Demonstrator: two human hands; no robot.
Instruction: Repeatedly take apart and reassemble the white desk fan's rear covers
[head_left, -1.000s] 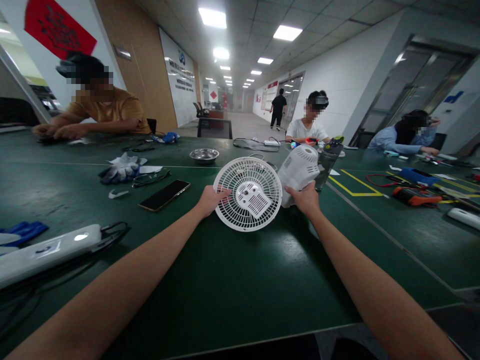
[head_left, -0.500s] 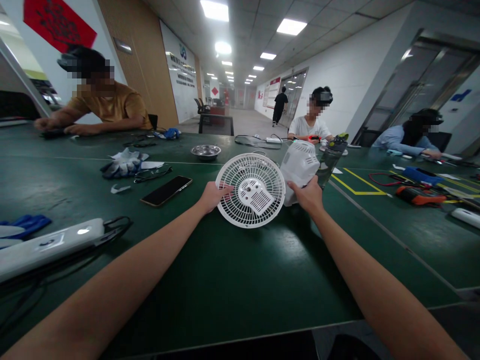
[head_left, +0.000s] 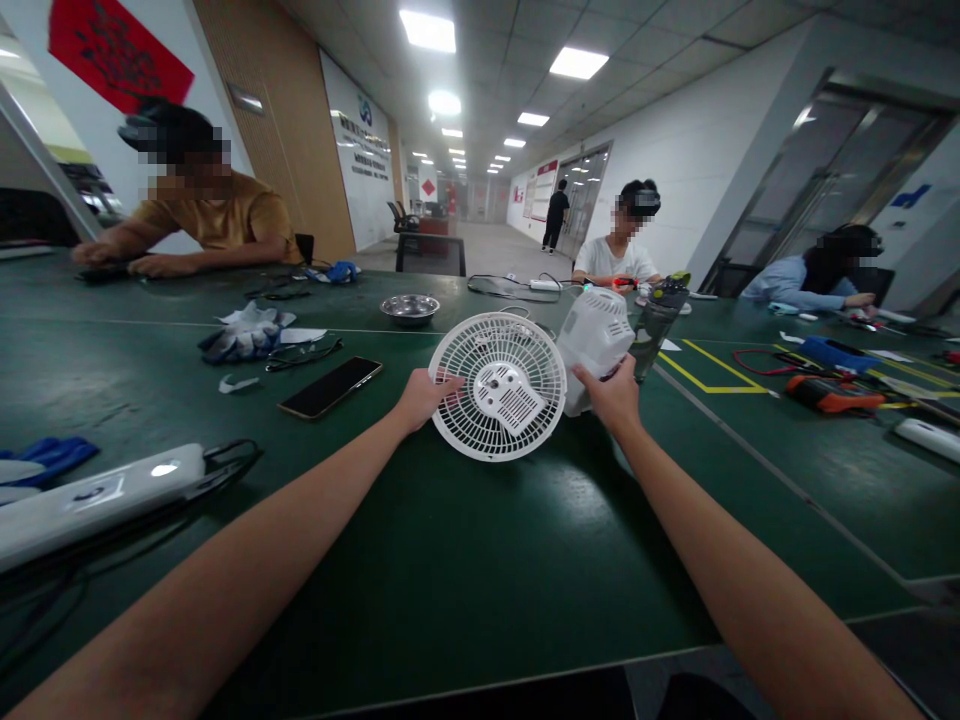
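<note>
A small white fan stands tilted on the green table (head_left: 465, 560). Its round grille (head_left: 498, 386), with a barcode label at the hub, faces me. My left hand (head_left: 421, 399) grips the grille's left rim, fingers curled over the edge. My right hand (head_left: 615, 394) is closed on the fan's white body (head_left: 596, 337), which sticks out to the right behind the grille. A dark clear bottle (head_left: 655, 328) stands just right of the body.
A black phone (head_left: 330, 387), gloves (head_left: 244, 333) and a steel bowl (head_left: 409, 309) lie to the left and behind. A white power strip (head_left: 97, 497) sits near left. Orange and blue tools (head_left: 832, 392) lie right. Three people sit at the far sides.
Both hands keep their hold on the fan. The grille has turned only slightly; the view shifted up and back down a little.
</note>
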